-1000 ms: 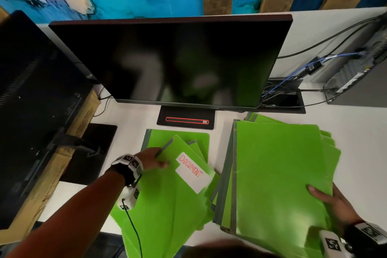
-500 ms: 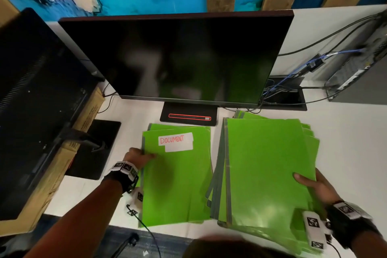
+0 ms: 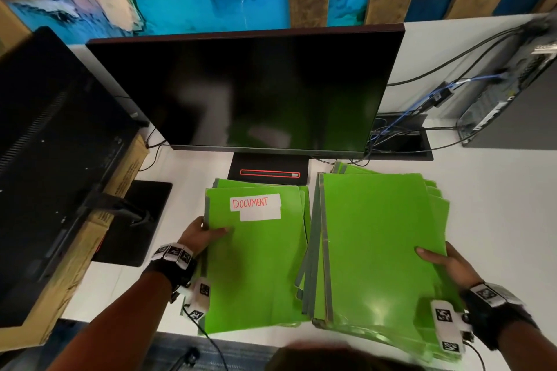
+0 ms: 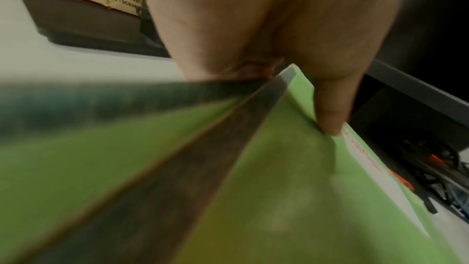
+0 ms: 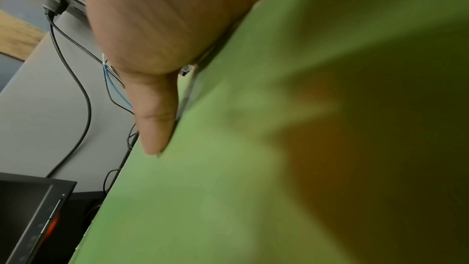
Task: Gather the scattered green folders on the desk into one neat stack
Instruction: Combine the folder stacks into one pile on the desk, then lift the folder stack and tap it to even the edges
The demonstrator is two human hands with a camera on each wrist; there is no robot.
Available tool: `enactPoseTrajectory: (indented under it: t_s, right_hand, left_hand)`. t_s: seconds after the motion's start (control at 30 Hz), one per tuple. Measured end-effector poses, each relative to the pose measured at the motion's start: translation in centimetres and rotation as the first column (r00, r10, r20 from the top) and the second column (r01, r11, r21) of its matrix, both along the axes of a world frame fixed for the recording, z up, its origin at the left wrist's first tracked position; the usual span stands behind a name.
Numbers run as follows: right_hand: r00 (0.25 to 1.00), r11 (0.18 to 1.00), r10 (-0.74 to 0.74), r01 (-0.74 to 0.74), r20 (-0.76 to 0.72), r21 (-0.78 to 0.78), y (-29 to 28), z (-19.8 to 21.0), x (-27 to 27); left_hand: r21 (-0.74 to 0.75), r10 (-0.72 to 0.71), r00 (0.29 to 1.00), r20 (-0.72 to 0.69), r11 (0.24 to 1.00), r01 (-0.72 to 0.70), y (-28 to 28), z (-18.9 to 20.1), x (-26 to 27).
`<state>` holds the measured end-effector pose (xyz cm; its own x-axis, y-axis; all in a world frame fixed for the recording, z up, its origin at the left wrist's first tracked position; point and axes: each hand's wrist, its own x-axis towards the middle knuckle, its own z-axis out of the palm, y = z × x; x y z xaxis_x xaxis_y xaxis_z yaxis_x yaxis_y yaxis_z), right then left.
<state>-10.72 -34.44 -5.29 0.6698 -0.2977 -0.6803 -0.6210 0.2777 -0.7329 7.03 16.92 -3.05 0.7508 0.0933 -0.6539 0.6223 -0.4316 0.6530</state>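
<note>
Two piles of green folders lie on the white desk (image 3: 497, 205). The left pile (image 3: 259, 265) carries a white label reading DOCUMENT (image 3: 256, 207) on top. My left hand (image 3: 201, 235) pinches its left spine edge, thumb on top; the left wrist view shows the thumb (image 4: 330, 111) pressing the green cover (image 4: 291, 188). The right pile (image 3: 379, 244) is larger and fanned, with grey spines on its left. My right hand (image 3: 446, 263) grips its right edge, thumb on top, fingers hidden beneath. In the right wrist view the thumb (image 5: 154, 119) lies on the green cover (image 5: 279, 168).
A large dark monitor (image 3: 250, 90) stands behind the piles, its black base (image 3: 269, 170) just beyond the left pile. A second screen (image 3: 51, 144) and a cardboard box (image 3: 81, 238) stand at left. Cables (image 3: 422, 117) and a computer case (image 3: 512, 93) are at back right.
The labelled folder, tilted a second ago, now lies squared on the left pile. The right pile has turned straighter and sits parallel to the left one. Both hands keep their holds.
</note>
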Motion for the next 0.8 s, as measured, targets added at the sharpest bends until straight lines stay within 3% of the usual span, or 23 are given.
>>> enactPoseTrajectory:
  t_s: [0.23,0.4,0.53,0.63,0.8]
  right_hand:
    - [0.999,0.998,-0.05,0.05,-0.021,0.046,0.4,-0.3,0.1]
    - [0.998,0.996,-0.065,0.066,-0.016,0.056,0.8,0.8,0.3]
    - [0.999,0.998,-0.039,0.039,-0.014,0.055,0.6,0.4,0.1]
    - [0.998,0.997,-0.055,0.054,0.004,0.062,0.6,0.6,0.0]
    - [1.0,0.998,0.005,-0.007,0.026,0.061,0.7,0.8,-0.1]
  left_hand:
    - [-0.265,0.161,0.962,0.222,0.959,-0.1,-0.3,5.3,-1.9]
    - [-0.304,0.093,0.919,0.383,0.952,0.031,0.8,12.5,-0.2]
    - [-0.402,0.017,0.887,0.462,0.895,0.192,-4.6,16.2,0.9]
    - [-0.441,-0.052,0.876,0.48,0.849,0.292,-10.9,15.4,0.8]
    - [-0.448,-0.157,0.906,0.393,0.828,0.338,-19.8,8.3,-2.1]
